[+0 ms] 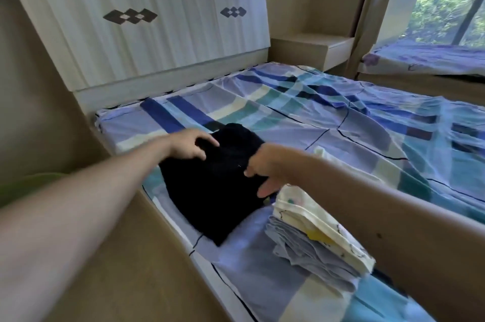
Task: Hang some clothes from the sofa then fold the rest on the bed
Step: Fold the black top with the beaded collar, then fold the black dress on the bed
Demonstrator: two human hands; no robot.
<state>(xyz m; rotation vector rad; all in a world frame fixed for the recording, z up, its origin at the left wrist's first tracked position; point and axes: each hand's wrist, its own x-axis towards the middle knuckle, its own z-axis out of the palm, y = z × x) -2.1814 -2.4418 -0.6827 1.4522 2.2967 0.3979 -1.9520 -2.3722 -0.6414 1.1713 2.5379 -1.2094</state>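
One black garment [215, 190] lies under left hand [193, 144], gripped by right hand [262, 166].

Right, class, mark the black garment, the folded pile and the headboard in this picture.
black garment [210, 190]: head view, middle of the dark cloth.
folded pile [312, 245]: head view, its layered lavender side.
headboard [162, 25]: head view, middle of the pale panel.

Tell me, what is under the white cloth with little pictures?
Folded pale blue clothes, stacked on the checked sheet, with a yellow scrap peeking out. Their middles are covered, so I cannot tell what they are.
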